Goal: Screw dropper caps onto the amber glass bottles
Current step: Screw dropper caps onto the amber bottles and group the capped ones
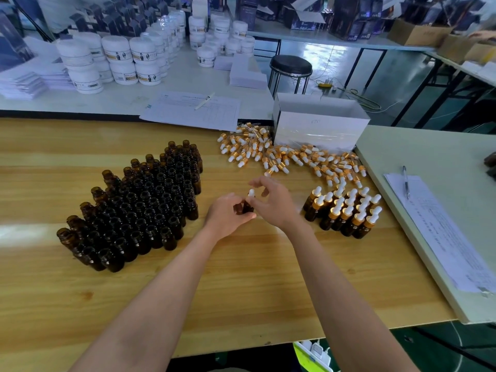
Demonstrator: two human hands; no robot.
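Amber bottle (247, 208) is clamped in the left hand (230, 214) grip; right hand (277, 203) grip pinches its white dropper cap (251, 193).

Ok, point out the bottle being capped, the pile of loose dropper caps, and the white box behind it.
bottle being capped (247, 208): head view, its dark glass body.
pile of loose dropper caps (279, 154): head view, middle of the heap.
white box (319, 127): head view, its front wall.
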